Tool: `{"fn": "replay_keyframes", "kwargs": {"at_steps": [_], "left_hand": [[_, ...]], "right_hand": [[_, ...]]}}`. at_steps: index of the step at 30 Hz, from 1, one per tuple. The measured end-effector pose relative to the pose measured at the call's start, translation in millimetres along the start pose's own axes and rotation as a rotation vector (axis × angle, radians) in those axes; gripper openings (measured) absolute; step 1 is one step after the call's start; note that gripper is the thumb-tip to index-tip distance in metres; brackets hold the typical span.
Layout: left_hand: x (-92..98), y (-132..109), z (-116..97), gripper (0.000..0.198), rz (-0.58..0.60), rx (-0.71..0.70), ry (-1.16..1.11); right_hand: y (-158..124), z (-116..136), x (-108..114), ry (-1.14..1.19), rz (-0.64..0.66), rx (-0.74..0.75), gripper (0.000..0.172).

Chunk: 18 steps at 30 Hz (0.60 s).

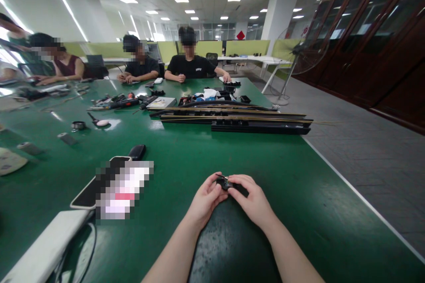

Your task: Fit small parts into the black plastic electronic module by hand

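Note:
Both my hands meet over the near part of the green table [172, 239]. Between them is a small black part [223, 182] with a slim, partly shiny piece at its top; its exact kind is too small to tell. My left hand [207, 196] grips its left side between thumb and fingers. From the right, my right hand [250, 194] pinches it, thumb below and fingertips above. Some of the part is hidden by my fingers.
At left lie a phone [89, 190], a black object [137, 152] and a white power bank-like block [49, 247] with a cable. Black rails [262, 127] and thin rods stretch across ahead. Beyond are tools [122, 102]. Several people sit at the far side.

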State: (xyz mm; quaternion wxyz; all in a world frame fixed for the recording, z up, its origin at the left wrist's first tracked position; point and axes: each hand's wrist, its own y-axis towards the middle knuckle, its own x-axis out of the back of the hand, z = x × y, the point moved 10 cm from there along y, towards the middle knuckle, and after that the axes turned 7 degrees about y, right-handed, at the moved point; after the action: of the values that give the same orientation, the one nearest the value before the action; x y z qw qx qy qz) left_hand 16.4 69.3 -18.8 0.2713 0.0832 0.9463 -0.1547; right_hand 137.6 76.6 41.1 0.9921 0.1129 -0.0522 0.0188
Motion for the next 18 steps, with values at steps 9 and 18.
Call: {"fn": "replay_keyframes", "kwargs": {"at_steps": [9, 18], "left_hand": [[1.9, -0.6, 0.6, 0.043, -0.028, -0.008, 0.015], [4.7, -0.6, 0.0, 0.044, -0.044, 0.009, -0.009]], "right_hand": [[-0.2, 3.1, -11.6, -0.209, 0.146, 0.067, 0.020], [-2.4, -11.8, -15.0, -0.124, 0.172, -0.015, 0.030]]}}
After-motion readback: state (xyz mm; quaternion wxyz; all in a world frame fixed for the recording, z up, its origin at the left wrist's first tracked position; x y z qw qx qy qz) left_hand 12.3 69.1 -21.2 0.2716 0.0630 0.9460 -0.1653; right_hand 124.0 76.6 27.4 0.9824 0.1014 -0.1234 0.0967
